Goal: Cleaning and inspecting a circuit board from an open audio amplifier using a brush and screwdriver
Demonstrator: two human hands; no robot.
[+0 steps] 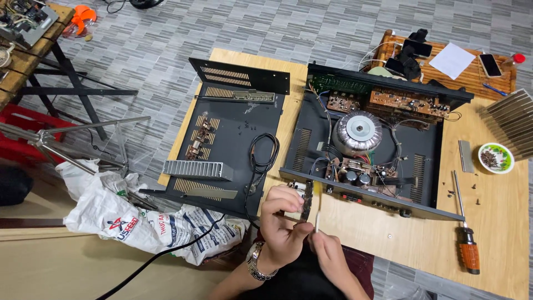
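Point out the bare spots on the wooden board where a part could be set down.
Bare wood lies in front of the open amplifier chassis, between the right hand and the screwdriver. A narrow bare strip runs between the chassis and the black cover panel. It is crowded around the small dish, where loose screws lie.

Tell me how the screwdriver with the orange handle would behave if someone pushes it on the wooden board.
The screwdriver would probably roll, since its handle looks rounded. Its long metal shaft seems stiff, not floppy. It lies near the edge of the board, so it might fall off.
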